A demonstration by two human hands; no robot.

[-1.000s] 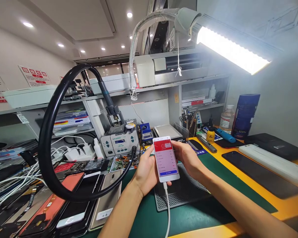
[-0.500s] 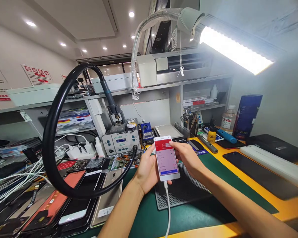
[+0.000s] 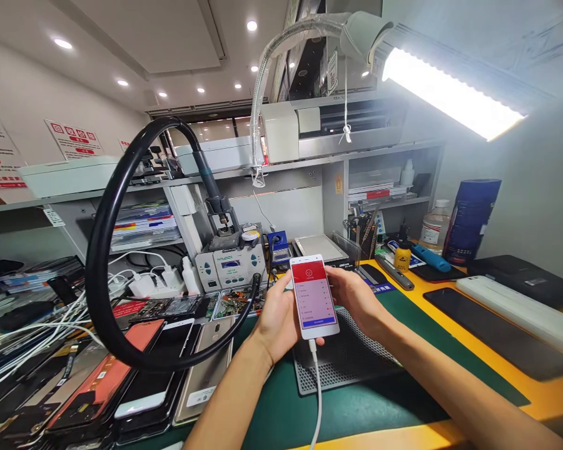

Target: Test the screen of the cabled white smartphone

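Note:
A white smartphone (image 3: 315,300) is held upright and slightly tilted above the bench, its screen lit with a red band, a list and a blue bar. My left hand (image 3: 278,319) wraps the phone's left side and reaches behind it, with fingertips showing below. Along the right edge rests my right hand (image 3: 354,299), its thumb by the upper side and its other fingers mostly hidden. A white charging cable (image 3: 318,394) is plugged into the phone's bottom end and runs down toward me. Beneath lies a dark perforated pad (image 3: 312,380) on a green mat (image 3: 281,415).
At left lie several phones (image 3: 145,387) and white cables (image 3: 37,322). A thick black hose (image 3: 94,269) loops up from the soldering station (image 3: 229,265). Overhead shines a lamp (image 3: 450,94). On the right are a dark phone (image 3: 492,328), a white bar-shaped device (image 3: 516,306) and a yellow bottle (image 3: 402,256).
My right thumb has drawn back from the top right of the screen to the phone's edge, uncovering the red band. The view has shifted slightly.

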